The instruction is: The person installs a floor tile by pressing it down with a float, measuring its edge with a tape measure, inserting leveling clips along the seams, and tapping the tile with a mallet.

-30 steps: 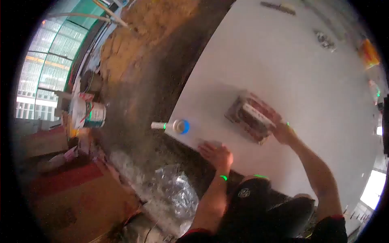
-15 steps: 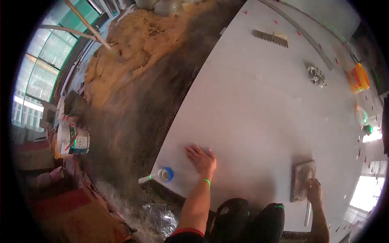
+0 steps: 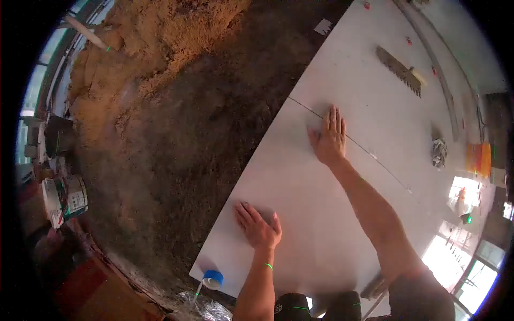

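My left hand (image 3: 258, 227) lies flat on the pale tiled surface (image 3: 300, 198), close to its left edge, with the fingers spread. Farther forward, my right hand (image 3: 331, 135) rests palm down across the thin dark joint between two tiles, its fingers stretched out. Neither hand holds anything. Near the bottom left corner of the tile is a white object with a blue end (image 3: 212, 279). A flat tool (image 3: 373, 287), partly hidden by my right arm, lies by the front edge.
A notched trowel (image 3: 399, 70), a crumpled piece (image 3: 439, 153) and an orange bag (image 3: 478, 159) lie toward the right. Dark soil (image 3: 187, 123) and a sand heap (image 3: 160, 32) are left of the tile. A white bucket (image 3: 65, 200) stands far left.
My right hand has let go of the flat tool and moved forward onto the tile joint. My left hand remains flat near the left edge. The view has shifted.
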Motion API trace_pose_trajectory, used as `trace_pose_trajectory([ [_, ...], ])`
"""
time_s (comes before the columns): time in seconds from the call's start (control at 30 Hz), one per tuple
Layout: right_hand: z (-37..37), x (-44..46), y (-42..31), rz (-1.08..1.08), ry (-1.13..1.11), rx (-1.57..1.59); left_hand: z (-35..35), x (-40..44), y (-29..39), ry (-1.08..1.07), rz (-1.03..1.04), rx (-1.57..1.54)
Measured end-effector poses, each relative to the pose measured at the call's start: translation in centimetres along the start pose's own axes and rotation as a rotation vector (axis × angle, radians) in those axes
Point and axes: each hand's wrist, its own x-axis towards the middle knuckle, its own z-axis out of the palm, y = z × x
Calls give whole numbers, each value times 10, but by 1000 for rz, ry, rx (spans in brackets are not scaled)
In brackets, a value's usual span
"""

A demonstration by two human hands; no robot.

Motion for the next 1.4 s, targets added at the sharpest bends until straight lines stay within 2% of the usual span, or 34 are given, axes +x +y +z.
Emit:
trace_pose_trajectory([
  [0.07, -4, 2, -6, -6, -7, -14, 3, 2, 0, -56, 0, -37],
  [0.17, -22, -46, -19, -115, -140, -41, 6, 1, -1, -86, -8, -46],
  [0.23, -44, -54, -32, -180, -283, 116, 11, -1, -4, -84, -2, -45],
  [0.27, -41, -45, -26, -182, -289, 108, 13, -2, -4, -77, 8, -35],
  [0.33, -30, -7, -11, -141, -254, 315, 6, 1, 0, -100, -10, -23],
  [0.37, -35, 25, -17, -59, -255, 533, 3, 2, 1, -115, -20, -3],
  [0.43, -37, 91, -23, -184, -138, 508, 7, -1, -2, -82, -2, -5],
  [0.47, -33, 113, -23, -386, -24, 259, 8, -1, -2, -65, 9, -5],
  [0.5, -25, 126, -22, -384, -24, 260, 9, -2, -2, -47, 20, -5],
  [0.57, -11, 138, -26, -544, -128, -32, 8, 0, -2, -17, 19, -44],
  [0.7, -11, 132, -28, -535, -173, 8, 19, -6, -6, -36, 9, -41],
  [0.8, -12, 133, -27, -523, -121, 45, 14, -6, -3, -13, 28, -27],
  [0.87, -11, 132, -29, -608, -109, 97, 9, -1, 0, -37, -9, -68],
  [1.0, -5, 142, -19, -515, 34, -50, 13, -4, -1, 4, 8, -96],
  [1.07, 7, 135, -27, -527, -112, 31, 9, -2, 2, -46, -43, -84],
  [1.1, 23, 129, -32, -625, -16, -154, 13, -2, 2, -28, -13, -100],
  [1.13, 6, 126, -40, -720, -174, -132, 19, -7, 0, -64, -69, -94],
  [1.17, 0, 112, -48, -583, -17, 79, 23, -9, -1, -102, -124, -85],
  [1.2, 1, 103, -51, -561, 123, 202, 16, -9, 2, -66, -106, -108],
  [1.23, -31, 91, -59, -497, 87, 363, 12, -6, 5, -46, -78, -112],
  [1.3, -55, 42, -65, -263, 203, 504, 4, -5, 11, -50, -114, -106],
  [1.33, -68, 6, -59, -157, 47, 621, 6, -7, 11, -36, -88, -108],
  [1.37, -83, -33, -50, -173, 38, 567, 11, -8, 8, 35, -35, -75],
  [1.4, -82, -77, -36, -139, 26, 662, 14, -9, 5, 104, 19, -43],
])
